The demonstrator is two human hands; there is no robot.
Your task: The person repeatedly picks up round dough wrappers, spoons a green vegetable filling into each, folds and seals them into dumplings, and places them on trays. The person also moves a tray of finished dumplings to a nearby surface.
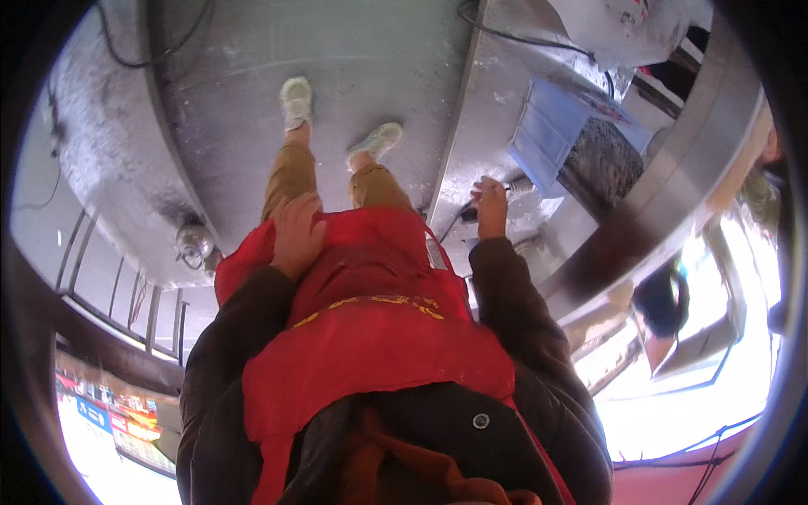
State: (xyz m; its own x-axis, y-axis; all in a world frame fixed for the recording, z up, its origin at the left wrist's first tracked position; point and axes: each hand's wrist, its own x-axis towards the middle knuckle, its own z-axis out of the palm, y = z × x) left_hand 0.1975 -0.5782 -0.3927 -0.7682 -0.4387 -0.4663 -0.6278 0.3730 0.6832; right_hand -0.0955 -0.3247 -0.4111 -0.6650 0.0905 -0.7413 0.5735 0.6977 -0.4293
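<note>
My left hand (298, 235) lies flat on the red apron (379, 252) over my thigh, its fingers a little apart and nothing in it. My right hand (490, 201) is held out to the right, above a pale, dusty ledge, with its fingers curled. Close to its fingertips are a ribbed fitting (521, 185) and a dark cable (456, 222); whether the fingers touch either one cannot be told. A blue plastic crate (544, 136) sits on the ledge just beyond this hand.
A rounded metal object (194, 242) stands by the left ledge (117, 145). Black cable (536, 41) crosses the right ledge near a white plastic bag (622, 28). A curved metal rim (688, 158) runs along the right. Another person's dark-haired head (659, 303) shows beyond it.
</note>
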